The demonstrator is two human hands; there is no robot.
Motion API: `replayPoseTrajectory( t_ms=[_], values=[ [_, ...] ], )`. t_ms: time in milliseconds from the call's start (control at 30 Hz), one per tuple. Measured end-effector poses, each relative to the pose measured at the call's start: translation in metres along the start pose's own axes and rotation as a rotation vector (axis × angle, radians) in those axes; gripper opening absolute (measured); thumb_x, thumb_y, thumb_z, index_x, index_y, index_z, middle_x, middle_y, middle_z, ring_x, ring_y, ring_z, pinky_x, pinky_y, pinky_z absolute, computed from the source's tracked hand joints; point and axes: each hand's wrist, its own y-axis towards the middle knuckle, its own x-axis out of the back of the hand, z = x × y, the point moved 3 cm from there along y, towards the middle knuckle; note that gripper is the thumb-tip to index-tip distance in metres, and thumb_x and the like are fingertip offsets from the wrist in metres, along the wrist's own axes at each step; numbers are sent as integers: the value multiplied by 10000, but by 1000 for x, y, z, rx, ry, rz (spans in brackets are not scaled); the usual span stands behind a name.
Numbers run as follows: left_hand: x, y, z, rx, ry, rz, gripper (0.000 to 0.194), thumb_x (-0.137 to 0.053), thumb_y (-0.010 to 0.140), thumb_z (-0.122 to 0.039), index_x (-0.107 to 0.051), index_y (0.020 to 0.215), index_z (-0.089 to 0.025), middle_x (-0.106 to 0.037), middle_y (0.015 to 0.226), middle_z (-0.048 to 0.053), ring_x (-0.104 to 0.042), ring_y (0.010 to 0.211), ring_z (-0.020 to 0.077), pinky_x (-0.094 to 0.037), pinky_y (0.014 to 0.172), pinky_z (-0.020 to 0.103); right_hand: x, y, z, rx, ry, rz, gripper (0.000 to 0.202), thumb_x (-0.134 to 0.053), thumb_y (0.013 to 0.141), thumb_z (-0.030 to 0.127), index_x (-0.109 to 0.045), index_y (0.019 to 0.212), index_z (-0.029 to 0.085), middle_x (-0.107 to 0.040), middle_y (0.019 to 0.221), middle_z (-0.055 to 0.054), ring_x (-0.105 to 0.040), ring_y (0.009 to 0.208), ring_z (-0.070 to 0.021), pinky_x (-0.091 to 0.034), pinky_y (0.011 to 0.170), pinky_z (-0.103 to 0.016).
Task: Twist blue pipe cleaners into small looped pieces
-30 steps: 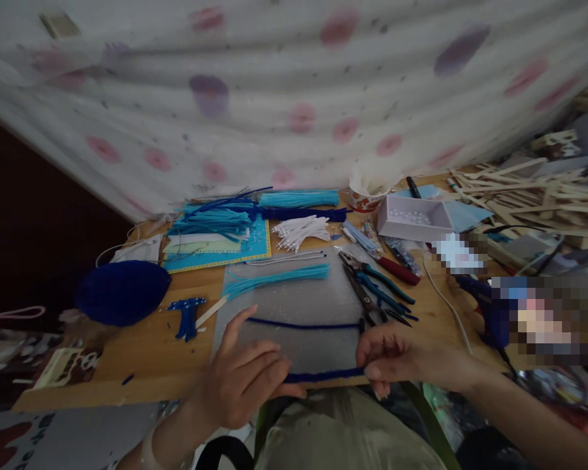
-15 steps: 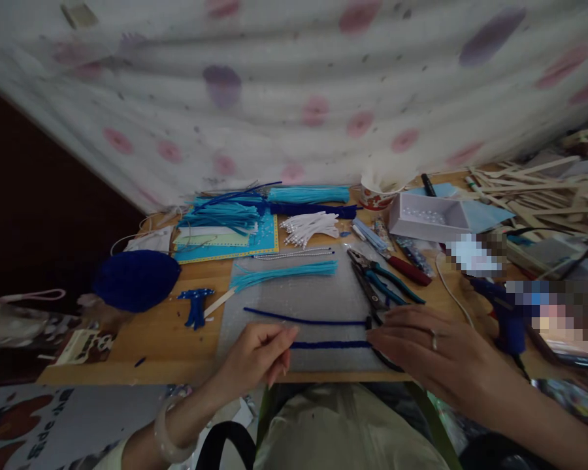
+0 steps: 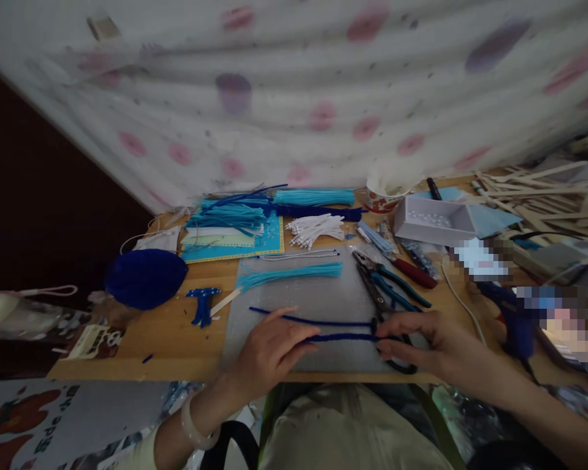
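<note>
A dark blue pipe cleaner (image 3: 347,337), twisted like a cord, stretches between my hands near the table's front edge. My left hand (image 3: 269,349) pinches its left end between thumb and fingers. At its right end, my right hand (image 3: 411,336) grips it with thumb and fingertips. Just beyond it, a second dark blue pipe cleaner (image 3: 328,322) lies on the grey mat (image 3: 294,294). Black-handled scissors (image 3: 375,287) lie partly hidden under my right hand. Pliers with teal handles (image 3: 394,287) rest beside them.
Light blue strands (image 3: 294,274), a bundle of white stems (image 3: 316,230) and a blue oval piece (image 3: 146,279) lie farther back and left. A pale box of beads (image 3: 434,222), a blue glue gun (image 3: 512,320) and piled wooden sticks (image 3: 543,196) occupy the right side.
My right hand has turned from lying flat over the cord's end to pinching it. My left hand has rolled over, fingers more extended along the cord. The view has shifted slightly.
</note>
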Motion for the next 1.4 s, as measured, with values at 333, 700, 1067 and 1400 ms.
replayPoseTrajectory(
  t_ms=[333, 700, 1067, 1400],
  values=[
    [5, 15, -16, -220, 94, 80, 135, -536, 957, -236, -641, 913, -163, -713, 728, -18, -639, 661, 99, -410, 1064, 469, -41, 19, 23, -109, 693, 725, 462, -576, 865, 565, -622, 992, 123, -638, 523, 32, -586, 515, -104, -397, 588, -236],
    [-2, 12, -14, 491, -435, 310, 387, -500, 939, -334, -616, 599, -189, -627, 529, -19, -605, 559, 130, -473, 943, 402, -42, 7, 54, 516, -316, 103, 299, -405, 962, 208, -661, 815, 158, -692, 650, -56, -631, 616, -163, -506, 720, -322],
    [-4, 21, -11, 183, -128, 177, 231, -541, 942, -360, -654, 1013, -172, -729, 877, 51, -671, 815, 168, -483, 951, 422, -33, 12, 50, 290, 52, 177, 288, -460, 938, 286, -653, 758, 171, -698, 598, -33, -634, 576, -158, -504, 711, -323],
    [-2, 26, -20, 86, -150, 326, 260, -478, 949, -242, -621, 737, -195, -650, 720, -8, -580, 794, 155, -279, 1098, 516, -44, 17, 42, 73, 350, 460, 321, -531, 901, 390, -666, 735, 150, -654, 512, -12, -597, 505, -141, -443, 575, -260]
  ],
)
